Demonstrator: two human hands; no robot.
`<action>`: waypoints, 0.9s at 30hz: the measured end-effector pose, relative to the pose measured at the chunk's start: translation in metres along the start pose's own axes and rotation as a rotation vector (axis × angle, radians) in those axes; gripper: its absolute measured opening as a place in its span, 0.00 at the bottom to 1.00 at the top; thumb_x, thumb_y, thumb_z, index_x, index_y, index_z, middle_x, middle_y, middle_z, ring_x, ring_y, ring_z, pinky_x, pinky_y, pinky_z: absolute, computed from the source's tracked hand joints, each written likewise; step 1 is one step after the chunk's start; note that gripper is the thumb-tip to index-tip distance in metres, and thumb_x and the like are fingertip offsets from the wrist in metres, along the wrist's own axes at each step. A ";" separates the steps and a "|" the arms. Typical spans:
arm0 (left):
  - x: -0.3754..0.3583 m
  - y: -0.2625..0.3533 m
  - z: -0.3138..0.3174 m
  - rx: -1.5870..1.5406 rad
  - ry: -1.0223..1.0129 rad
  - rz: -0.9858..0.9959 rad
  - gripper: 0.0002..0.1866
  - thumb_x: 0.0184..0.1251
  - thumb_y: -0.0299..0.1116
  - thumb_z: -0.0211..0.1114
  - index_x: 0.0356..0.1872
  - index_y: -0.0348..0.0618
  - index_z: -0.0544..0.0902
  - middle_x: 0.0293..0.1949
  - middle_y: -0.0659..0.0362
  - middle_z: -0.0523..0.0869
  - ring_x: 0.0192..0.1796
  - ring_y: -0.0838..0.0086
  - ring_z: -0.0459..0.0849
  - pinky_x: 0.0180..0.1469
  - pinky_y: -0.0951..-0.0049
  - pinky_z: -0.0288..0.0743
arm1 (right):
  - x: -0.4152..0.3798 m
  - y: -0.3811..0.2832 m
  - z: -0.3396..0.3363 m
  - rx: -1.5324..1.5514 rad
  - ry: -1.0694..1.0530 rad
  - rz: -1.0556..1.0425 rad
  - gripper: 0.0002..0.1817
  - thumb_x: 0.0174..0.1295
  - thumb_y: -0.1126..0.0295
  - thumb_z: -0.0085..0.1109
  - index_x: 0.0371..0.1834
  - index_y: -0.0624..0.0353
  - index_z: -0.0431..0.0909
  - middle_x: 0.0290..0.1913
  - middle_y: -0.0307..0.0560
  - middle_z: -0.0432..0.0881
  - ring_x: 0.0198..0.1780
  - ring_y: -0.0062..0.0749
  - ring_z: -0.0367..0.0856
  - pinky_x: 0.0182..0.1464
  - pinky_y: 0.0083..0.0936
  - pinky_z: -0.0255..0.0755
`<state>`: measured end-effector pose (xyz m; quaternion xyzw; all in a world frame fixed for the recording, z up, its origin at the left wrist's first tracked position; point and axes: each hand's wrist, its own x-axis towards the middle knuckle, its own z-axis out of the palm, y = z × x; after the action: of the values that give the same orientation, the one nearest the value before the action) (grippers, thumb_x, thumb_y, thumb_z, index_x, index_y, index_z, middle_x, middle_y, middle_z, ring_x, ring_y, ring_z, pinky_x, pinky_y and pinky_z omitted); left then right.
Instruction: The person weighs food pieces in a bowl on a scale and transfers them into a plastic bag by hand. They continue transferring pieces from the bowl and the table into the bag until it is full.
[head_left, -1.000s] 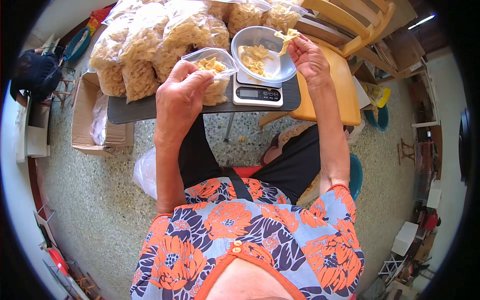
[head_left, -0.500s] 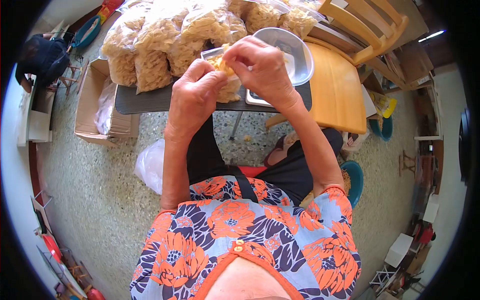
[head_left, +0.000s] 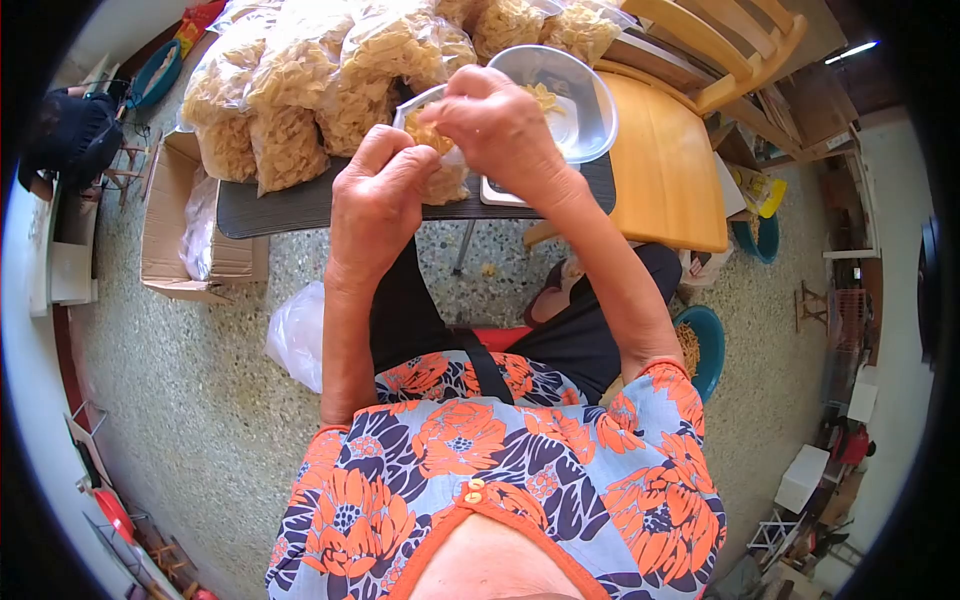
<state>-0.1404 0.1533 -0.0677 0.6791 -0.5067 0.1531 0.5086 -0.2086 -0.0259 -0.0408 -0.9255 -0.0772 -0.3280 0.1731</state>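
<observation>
A small clear plastic bag (head_left: 447, 186) of pale yellow, flat dried pieces stands at the table's front edge. My left hand (head_left: 378, 205) is closed, thumb against fingers, on the near-left edge of its mouth. Over the opening, my right hand (head_left: 505, 135) has its fingers drawn together; what they hold, if anything, is hidden. Beside my right hand sits a clear plastic tub (head_left: 597, 110) with a few yellow pieces (head_left: 543, 97) in it. Part of a white scale-like base (head_left: 500, 195) shows below the tub.
Several filled bags (head_left: 285, 145) crowd the dark table (head_left: 290, 208). A wooden chair (head_left: 665, 170) stands at the right, a cardboard box (head_left: 165, 230) at the left. On the floor are a white plastic bag (head_left: 297, 335) and a teal basin (head_left: 711, 350). Another person (head_left: 75, 135) sits far left.
My right hand has shifted slightly left and down over the bag's mouth. My left hand keeps its hold. The view has moved a little, and more of the tub's pieces show.
</observation>
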 end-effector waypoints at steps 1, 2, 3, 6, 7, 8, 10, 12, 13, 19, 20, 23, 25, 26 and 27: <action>0.000 -0.001 0.000 -0.001 0.001 -0.002 0.08 0.60 0.18 0.72 0.39 0.39 0.88 0.35 0.54 0.82 0.35 0.61 0.86 0.39 0.62 0.82 | 0.000 0.001 -0.006 0.209 0.068 0.108 0.06 0.57 0.75 0.71 0.38 0.56 0.90 0.36 0.43 0.85 0.40 0.38 0.86 0.44 0.36 0.81; 0.000 -0.002 -0.001 -0.005 0.005 -0.004 0.07 0.61 0.18 0.72 0.39 0.39 0.88 0.36 0.54 0.82 0.36 0.61 0.86 0.39 0.62 0.82 | 0.002 0.001 -0.016 0.282 0.083 0.233 0.08 0.60 0.74 0.73 0.42 0.58 0.91 0.37 0.45 0.87 0.37 0.37 0.87 0.41 0.32 0.81; -0.001 -0.002 -0.002 -0.009 0.010 -0.007 0.06 0.61 0.19 0.73 0.39 0.39 0.88 0.36 0.55 0.83 0.36 0.61 0.87 0.39 0.62 0.82 | -0.002 0.020 -0.016 0.342 0.156 0.234 0.07 0.63 0.74 0.72 0.44 0.59 0.91 0.40 0.47 0.90 0.38 0.34 0.89 0.42 0.27 0.81; -0.003 -0.005 -0.002 0.002 0.023 -0.011 0.06 0.63 0.21 0.75 0.39 0.38 0.88 0.36 0.54 0.83 0.36 0.61 0.87 0.39 0.62 0.82 | -0.021 0.064 -0.040 0.284 0.056 0.449 0.09 0.66 0.72 0.72 0.47 0.61 0.91 0.42 0.43 0.90 0.39 0.24 0.88 0.45 0.20 0.81; -0.002 -0.005 -0.002 0.001 0.027 -0.009 0.06 0.63 0.21 0.75 0.39 0.38 0.88 0.36 0.54 0.83 0.36 0.61 0.87 0.39 0.62 0.82 | -0.025 0.074 -0.051 0.150 -0.158 0.556 0.12 0.65 0.68 0.73 0.48 0.60 0.90 0.43 0.44 0.90 0.41 0.26 0.89 0.47 0.23 0.82; -0.002 -0.004 -0.002 -0.001 0.041 -0.011 0.06 0.63 0.21 0.75 0.40 0.38 0.89 0.36 0.54 0.83 0.36 0.62 0.87 0.39 0.62 0.82 | -0.027 0.078 -0.057 0.013 -0.374 0.660 0.15 0.64 0.64 0.73 0.50 0.60 0.90 0.43 0.45 0.91 0.43 0.28 0.89 0.49 0.26 0.82; -0.003 -0.003 -0.002 -0.004 0.052 -0.016 0.06 0.63 0.22 0.75 0.40 0.38 0.89 0.36 0.54 0.83 0.36 0.62 0.87 0.39 0.63 0.82 | -0.034 0.082 -0.058 -0.044 -0.430 0.686 0.18 0.61 0.61 0.74 0.51 0.58 0.90 0.42 0.45 0.91 0.44 0.31 0.90 0.50 0.29 0.83; -0.002 -0.002 -0.002 0.001 0.058 -0.028 0.07 0.63 0.21 0.75 0.41 0.38 0.89 0.36 0.54 0.83 0.36 0.62 0.86 0.39 0.63 0.81 | -0.042 0.087 -0.054 -0.103 -0.490 0.716 0.23 0.55 0.58 0.74 0.55 0.53 0.90 0.42 0.47 0.90 0.44 0.37 0.89 0.52 0.35 0.83; -0.003 -0.002 -0.002 0.002 0.057 -0.028 0.07 0.63 0.21 0.75 0.41 0.38 0.89 0.36 0.54 0.83 0.36 0.62 0.86 0.39 0.63 0.81 | -0.042 0.088 -0.052 -0.102 -0.490 0.716 0.23 0.55 0.58 0.74 0.55 0.53 0.90 0.42 0.47 0.90 0.44 0.37 0.89 0.52 0.35 0.83; -0.004 -0.001 -0.002 0.012 0.078 -0.025 0.07 0.63 0.21 0.75 0.41 0.38 0.89 0.36 0.54 0.83 0.36 0.62 0.86 0.39 0.64 0.81 | -0.042 0.099 -0.042 -0.088 -0.500 0.656 0.13 0.58 0.67 0.69 0.45 0.56 0.92 0.35 0.44 0.90 0.36 0.32 0.88 0.46 0.30 0.83; -0.005 -0.001 -0.002 0.017 0.080 -0.025 0.07 0.63 0.21 0.75 0.41 0.38 0.89 0.36 0.54 0.83 0.36 0.63 0.86 0.39 0.64 0.81 | -0.042 0.101 -0.046 -0.039 -0.427 0.652 0.11 0.58 0.67 0.68 0.41 0.55 0.93 0.37 0.48 0.91 0.38 0.37 0.89 0.48 0.32 0.83; -0.006 -0.002 -0.002 0.014 0.080 -0.033 0.07 0.63 0.21 0.75 0.41 0.38 0.89 0.37 0.54 0.82 0.36 0.63 0.86 0.39 0.64 0.81 | -0.049 0.107 -0.059 0.074 -0.261 0.667 0.10 0.59 0.69 0.68 0.41 0.58 0.93 0.36 0.50 0.93 0.37 0.36 0.90 0.46 0.30 0.83; -0.005 -0.001 0.001 0.005 0.079 -0.039 0.07 0.63 0.21 0.75 0.41 0.38 0.89 0.37 0.54 0.82 0.36 0.63 0.86 0.39 0.64 0.82 | -0.054 0.109 -0.069 0.494 0.027 0.816 0.10 0.62 0.69 0.72 0.42 0.62 0.93 0.36 0.45 0.93 0.37 0.28 0.90 0.41 0.26 0.83; -0.006 -0.002 0.002 -0.012 0.077 -0.037 0.07 0.62 0.21 0.75 0.41 0.38 0.89 0.37 0.54 0.82 0.36 0.63 0.86 0.40 0.64 0.82 | -0.054 0.110 -0.070 0.689 0.158 0.885 0.10 0.66 0.71 0.74 0.46 0.65 0.91 0.39 0.42 0.92 0.38 0.23 0.89 0.38 0.20 0.82; -0.006 -0.003 0.003 -0.028 0.076 -0.037 0.07 0.62 0.20 0.75 0.41 0.38 0.89 0.37 0.54 0.82 0.36 0.62 0.86 0.40 0.64 0.82 | -0.055 0.111 -0.069 0.688 0.157 0.883 0.10 0.66 0.71 0.74 0.46 0.65 0.91 0.39 0.42 0.92 0.38 0.23 0.89 0.38 0.20 0.82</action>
<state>-0.1419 0.1535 -0.0747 0.6750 -0.4765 0.1622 0.5395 -0.2624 -0.1564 -0.0552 -0.7331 0.2278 -0.2481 0.5908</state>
